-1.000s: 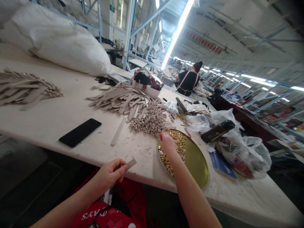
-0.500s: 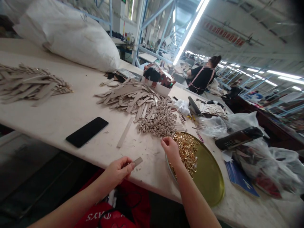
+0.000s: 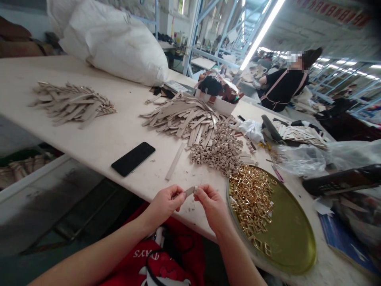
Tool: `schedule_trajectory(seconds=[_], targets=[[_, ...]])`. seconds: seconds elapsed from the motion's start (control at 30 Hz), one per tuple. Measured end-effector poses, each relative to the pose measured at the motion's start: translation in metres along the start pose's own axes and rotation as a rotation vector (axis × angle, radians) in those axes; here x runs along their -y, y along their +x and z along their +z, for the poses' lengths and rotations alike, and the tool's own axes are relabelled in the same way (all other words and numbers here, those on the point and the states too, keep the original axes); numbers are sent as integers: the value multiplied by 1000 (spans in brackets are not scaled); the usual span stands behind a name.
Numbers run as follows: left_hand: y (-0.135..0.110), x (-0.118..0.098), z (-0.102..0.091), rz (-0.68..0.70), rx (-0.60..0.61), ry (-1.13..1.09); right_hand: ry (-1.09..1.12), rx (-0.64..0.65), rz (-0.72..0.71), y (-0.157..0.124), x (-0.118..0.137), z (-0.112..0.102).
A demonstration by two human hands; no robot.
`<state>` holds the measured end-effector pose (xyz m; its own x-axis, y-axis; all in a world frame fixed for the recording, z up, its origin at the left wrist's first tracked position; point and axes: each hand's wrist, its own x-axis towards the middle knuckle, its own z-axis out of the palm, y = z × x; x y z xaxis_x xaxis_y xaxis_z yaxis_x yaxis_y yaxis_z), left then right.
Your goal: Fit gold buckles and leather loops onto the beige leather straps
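My left hand (image 3: 165,203) is closed on a short beige strap (image 3: 189,192), whose end sticks out past the thumb toward the right. In my right hand (image 3: 212,204), thumb and fingers pinch a small pale loop (image 3: 195,190) at that strap end. Whether the strap passes through the loop I cannot tell. Just beyond the hands lies a heap of small beige loops (image 3: 216,153), touching a pile of beige straps (image 3: 178,119). Gold buckles (image 3: 253,198) fill the left side of a round golden tray (image 3: 293,238) at my right. One single strap (image 3: 175,161) lies apart.
A black phone (image 3: 133,159) lies near the front edge. More straps with gold ends (image 3: 76,103) are at the left, below a large white sack (image 3: 116,43). Plastic bags (image 3: 300,159), a dark bottle (image 3: 339,180) and a blue booklet (image 3: 347,238) crowd the right. A co-worker (image 3: 284,85) stands farther back.
My right hand has come from the edge of the loop heap to the strap end, now with a loop in its fingers. The view has shifted left, so things appear farther right.
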<state>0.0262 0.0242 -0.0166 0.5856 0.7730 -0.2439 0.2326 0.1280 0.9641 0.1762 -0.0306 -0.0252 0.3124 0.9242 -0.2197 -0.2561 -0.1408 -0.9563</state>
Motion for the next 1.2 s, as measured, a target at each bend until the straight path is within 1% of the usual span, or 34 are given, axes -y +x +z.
schedule_trajectory(seconds=[0.1, 0.2, 0.33, 0.43, 0.53, 0.6, 0.67, 0.77, 0.83, 0.97, 1.1, 1.13, 1.2], targets=[[-6, 0, -2, -22, 25, 11, -68, -3, -35, -7, 0, 2], [-11, -3, -4, -31, 90, 84, -88, 9, -42, -17, 2, 8], [-20, -9, -5, 27, 91, 178, -67, 82, -26, -26, 4, 13], [-29, -12, -4, 70, 107, 144, -42, 88, -10, -30, 2, 12], [-36, -12, -3, 70, 132, 67, -56, 89, 14, -36, 0, 14], [-39, -10, -3, 63, 112, 18, -64, 110, 16, -42, 0, 19], [-41, -9, -3, 65, 81, -13, -77, 123, -13, -49, 0, 23], [-44, -7, -4, 58, 69, -15, -25, 103, -49, -55, 2, 24], [-47, -7, -4, 55, 76, -10, 87, 107, -1, -57, 2, 23], [-52, -7, -3, 79, 53, 41, 286, 169, 155, -59, -2, 24], [-51, -6, -5, 71, -27, 290, 361, 303, 338, -61, -7, 25], [-50, -6, -6, 65, -50, 353, 378, 321, 378, -61, -8, 25], [-48, -5, -6, 57, -77, 424, 416, 311, 418, -60, -9, 25]])
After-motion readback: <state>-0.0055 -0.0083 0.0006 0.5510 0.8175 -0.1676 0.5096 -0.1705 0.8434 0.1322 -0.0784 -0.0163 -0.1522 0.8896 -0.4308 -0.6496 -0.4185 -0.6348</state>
